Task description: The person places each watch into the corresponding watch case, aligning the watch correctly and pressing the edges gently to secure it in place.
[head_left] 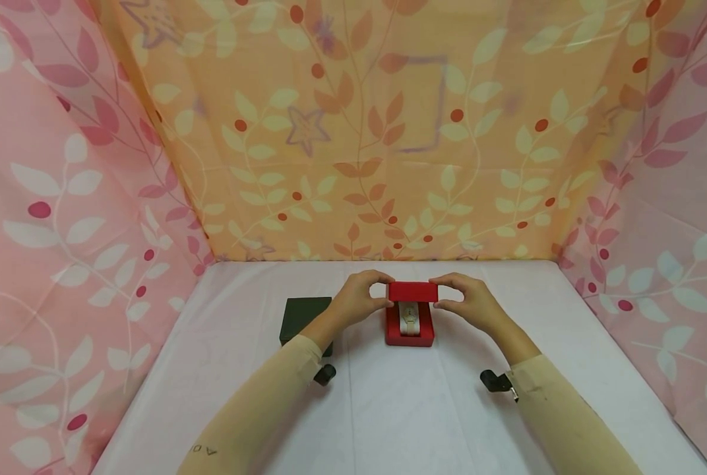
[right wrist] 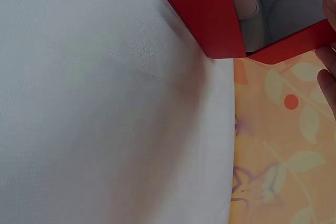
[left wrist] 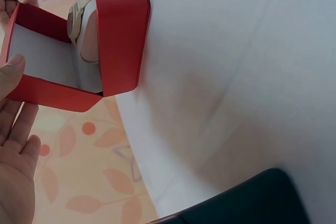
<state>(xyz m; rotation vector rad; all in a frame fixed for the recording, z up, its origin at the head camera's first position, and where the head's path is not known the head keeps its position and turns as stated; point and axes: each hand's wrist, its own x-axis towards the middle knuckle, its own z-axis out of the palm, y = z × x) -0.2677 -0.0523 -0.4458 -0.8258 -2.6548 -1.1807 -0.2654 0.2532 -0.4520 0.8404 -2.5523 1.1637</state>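
A red watch box [head_left: 409, 341] sits with its lid [head_left: 413, 291] raised, near the far side of the table. Inside lies a pale-banded wristwatch [head_left: 409, 313] around a white cushion [left wrist: 90, 35]. My left hand [head_left: 355, 300] pinches the lid's left edge, thumb on one side and fingers on the other. At the opposite edge, my right hand [head_left: 471, 303] pinches the lid the same way. The wrist views show the lid's pale lining and the hinge side meeting the base; the right wrist view catches only some fingertips [right wrist: 328, 77].
A dark green box [head_left: 300, 318] stands left of the red one, partly behind my left forearm. White cloth [head_left: 389, 409] covers the table. Patterned curtains [head_left: 353, 132] enclose the back and both sides. A small black device [head_left: 496, 380] is at each wrist.
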